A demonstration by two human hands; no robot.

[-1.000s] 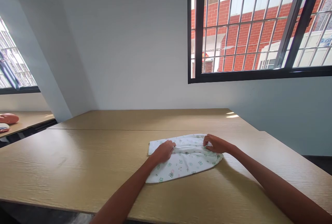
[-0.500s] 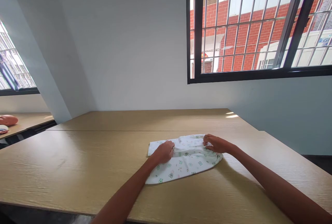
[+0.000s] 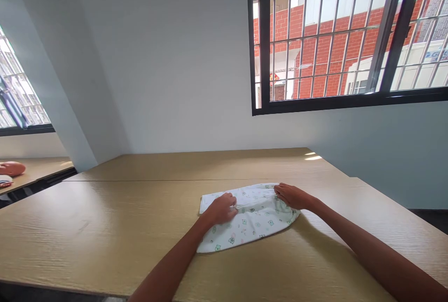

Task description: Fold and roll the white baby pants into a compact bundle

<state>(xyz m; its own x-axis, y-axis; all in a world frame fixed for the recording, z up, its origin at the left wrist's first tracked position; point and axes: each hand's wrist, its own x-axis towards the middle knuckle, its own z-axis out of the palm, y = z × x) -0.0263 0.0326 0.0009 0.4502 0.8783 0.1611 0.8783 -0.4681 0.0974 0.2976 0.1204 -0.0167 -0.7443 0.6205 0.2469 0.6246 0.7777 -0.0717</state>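
Two grips on printed cloth, blue "G" lettering outside

Just one cam here, worn on person's head. Faces forward and tipped down, so bench fills lower half and wall takes up most of rest. Pretty wide shot: barred window upper right, second window cut off at left edge. Left hand and right hand fairly near, below center, forearms running in from bottom.
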